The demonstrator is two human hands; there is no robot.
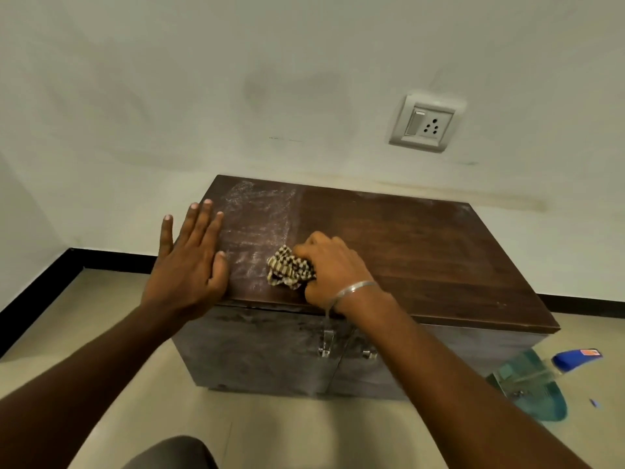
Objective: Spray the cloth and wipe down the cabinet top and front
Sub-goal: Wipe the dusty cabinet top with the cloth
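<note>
- Right hand (329,265) is clenched around a bunched checked cloth (289,269), pressing it onto the cabinet top (406,245) close to the front edge; a thin metal bangle (355,288) sits at that wrist.
- Left hand (191,262) lies flat with fingers spread, palm down over the top's left front corner, holding nothing and seemingly steadying the cabinet.
- From the cloth, the left hand is at about 9 o'clock, and a pale, dusty, streaked patch (260,225) covers the top from 10 to 12 o'clock.
- From 1 to 3 o'clock of the cloth the wood looks darker and cleaner, which suggests the wiping of the top is under way, with the left portion not yet done.
- Cabinet front (257,350), below the cloth at 6 o'clock, looks dull and smeared, with two metal handles (326,345); by this look it is not yet wiped.
- Spray bottle (537,377) with a blue head lies on the floor (304,428) at about 4 o'clock, well apart from both hands.
- Next move likely calls for pushing the cloth leftward and back through the dusty patch with steady downward pressure, and shifting the left hand off the corner so that area can be reached.
- A wall socket (426,125) sits high at 1 o'clock, out of the work.
</note>
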